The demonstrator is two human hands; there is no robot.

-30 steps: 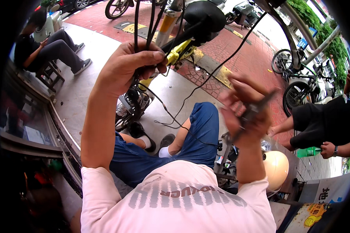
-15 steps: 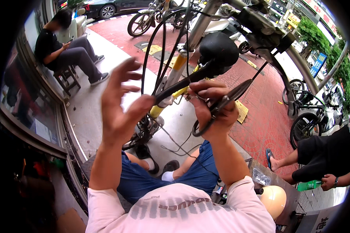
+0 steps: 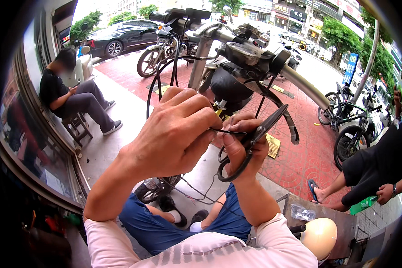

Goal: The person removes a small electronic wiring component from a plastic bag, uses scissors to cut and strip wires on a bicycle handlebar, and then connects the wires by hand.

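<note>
Pinching the thin black wire (image 3: 228, 131) in my left hand (image 3: 178, 129), I have it against my right thumb too, so it spans the small gap between my hands, on the near side of the handlebar (image 3: 304, 85). My right hand (image 3: 245, 147) is also closed around the scissors (image 3: 272, 123), blades pointing far right. I'd judge it best to hold the wire straight with both pinches close, blades angled away from my left fingers. At right, a clear bag (image 3: 303, 212) lies on the bench (image 3: 346, 219), contents unclear; beyond, a green bottle (image 3: 363, 205) is by a bystander's hand (image 3: 384, 195), how full I cannot tell.
</note>
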